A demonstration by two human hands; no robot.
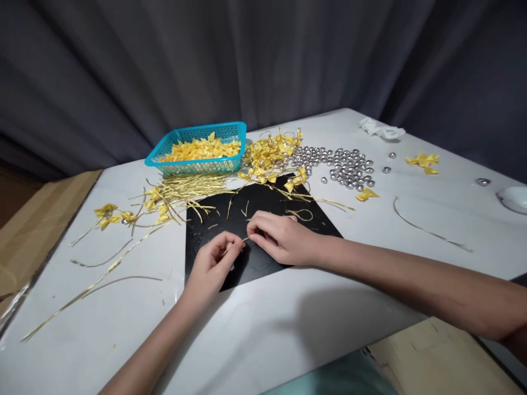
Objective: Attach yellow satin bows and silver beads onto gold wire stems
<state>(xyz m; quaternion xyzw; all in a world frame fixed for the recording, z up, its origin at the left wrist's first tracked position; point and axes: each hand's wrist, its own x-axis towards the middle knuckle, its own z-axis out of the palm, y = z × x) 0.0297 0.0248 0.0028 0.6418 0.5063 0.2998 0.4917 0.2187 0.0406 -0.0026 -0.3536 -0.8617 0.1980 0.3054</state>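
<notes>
Over a black mat (pixel 263 192), my two hands face each other a short way apart. My left hand (pixel 216 260) is closed in a pinch on a gold cord (pixel 246 239), its fingertips near the mat's middle. The other end of that cord runs into the pinched thumb and finger of my right hand (pixel 284 238). What else lies inside either palm is hidden. A loop of gold cord (pixel 302 215) extends past my right hand's knuckles, and short cord scraps (pixel 245 208) lie on the mat.
A blue basket (pixel 195 131) holds yellow ribbon bows (pixel 201 148). Cut gold cords (pixel 193 189) lie before it. Beyond the mat are a heap of bows on cords (pixel 272 151) and many silver beads (pixel 349 167). A white cloth (pixel 381 129) and white dish (pixel 514 198) are at right.
</notes>
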